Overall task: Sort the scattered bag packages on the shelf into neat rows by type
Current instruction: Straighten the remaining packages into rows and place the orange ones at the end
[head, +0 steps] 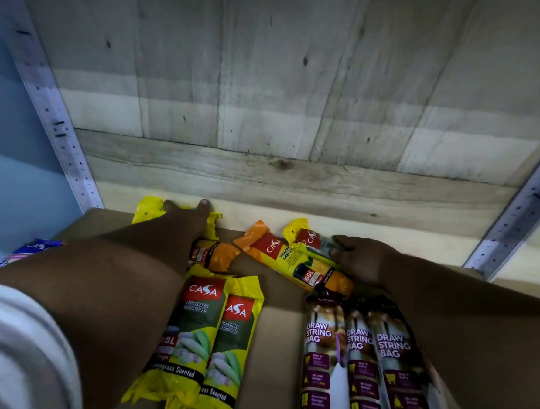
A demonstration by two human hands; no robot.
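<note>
**Both hands at the back of the shelf, loose packs between them**

Far left, a blue pack is cut off by our arm. Our left hand lies flat, fingers straight, pressing a yellow pack against the back board; most of it is hidden beneath the hand. An orange pack lies just beside our wrist, crosswise. Nearer us, two yellow packs sit side by side, long axes front to back. Right of centre, our right hand curls round a yellow pack atop a slanted orange one. The drawstring packs are aligned, their lower ends cropped.
</note>
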